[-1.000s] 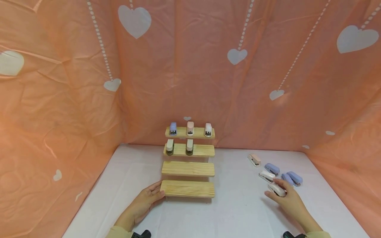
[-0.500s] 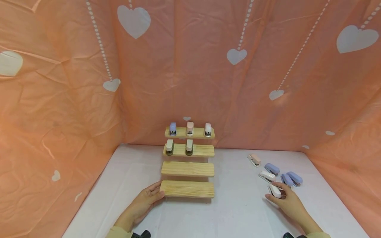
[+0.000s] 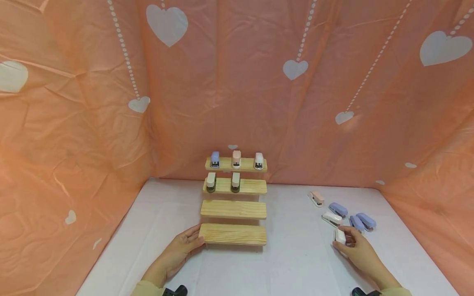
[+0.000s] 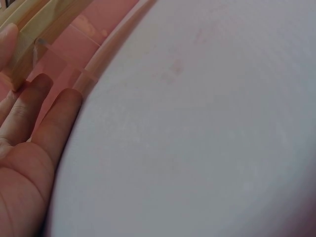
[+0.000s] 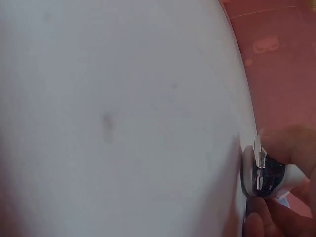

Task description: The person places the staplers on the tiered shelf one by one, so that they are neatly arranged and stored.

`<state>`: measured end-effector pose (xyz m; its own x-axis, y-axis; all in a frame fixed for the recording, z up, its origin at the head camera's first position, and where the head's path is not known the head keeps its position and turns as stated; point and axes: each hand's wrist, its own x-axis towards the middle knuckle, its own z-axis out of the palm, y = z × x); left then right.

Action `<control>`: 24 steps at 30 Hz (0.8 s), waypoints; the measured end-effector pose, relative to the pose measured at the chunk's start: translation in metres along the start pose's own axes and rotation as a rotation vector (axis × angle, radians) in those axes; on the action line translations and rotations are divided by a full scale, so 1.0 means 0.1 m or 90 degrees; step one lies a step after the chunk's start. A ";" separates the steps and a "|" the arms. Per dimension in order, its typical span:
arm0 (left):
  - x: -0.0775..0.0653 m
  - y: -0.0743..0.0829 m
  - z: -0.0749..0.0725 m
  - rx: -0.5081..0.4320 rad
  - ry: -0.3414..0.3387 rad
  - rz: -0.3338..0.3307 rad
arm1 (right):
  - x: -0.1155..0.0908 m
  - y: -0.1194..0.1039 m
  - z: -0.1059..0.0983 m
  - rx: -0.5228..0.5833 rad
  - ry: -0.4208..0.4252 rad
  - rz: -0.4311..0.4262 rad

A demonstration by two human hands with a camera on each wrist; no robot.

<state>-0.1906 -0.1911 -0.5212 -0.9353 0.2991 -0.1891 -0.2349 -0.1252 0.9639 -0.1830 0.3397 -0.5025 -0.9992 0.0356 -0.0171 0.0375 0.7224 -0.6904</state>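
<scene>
A stepped display rack (image 3: 233,234) of light wood boards stands mid-table in the head view. My left hand (image 3: 181,251) holds the left end of its lowest board, thumb at the front edge, fingers behind; the left wrist view shows the fingers (image 4: 60,118) beside the clear support. On the right my right hand (image 3: 357,248) pinches a small white stapler (image 3: 339,236) between thumb and fingers, low over the table. Its dark inner end (image 5: 269,175) shows in the right wrist view. Just beyond it lies another white stapler (image 3: 333,218).
Near the right hand lie several blue staplers (image 3: 338,209) and a pink one (image 3: 317,198). The rack's top board (image 3: 247,164) bears a blue, a pink and a white stapler. Two cream staplers (image 3: 235,181) stand on the second board. Orange cloth (image 3: 237,82) walls in the white table.
The white stapler in my right hand has turned from lying slanted to pointing more toward the front, shifting slightly left. My left hand stays on the rack.
</scene>
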 end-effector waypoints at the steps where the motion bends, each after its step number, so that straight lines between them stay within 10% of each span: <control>1: 0.00 0.00 0.00 -0.001 -0.001 0.001 | 0.00 -0.01 0.01 0.002 0.003 0.001; 24: -0.01 -0.02 -0.01 -0.002 -0.017 0.015 | 0.21 -0.93 0.18 0.105 0.041 -0.144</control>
<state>-0.1896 -0.1922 -0.5232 -0.9331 0.3217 -0.1605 -0.2130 -0.1349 0.9677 -0.2073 0.2605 -0.4516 -0.9788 -0.0659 0.1937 -0.1944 0.5952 -0.7797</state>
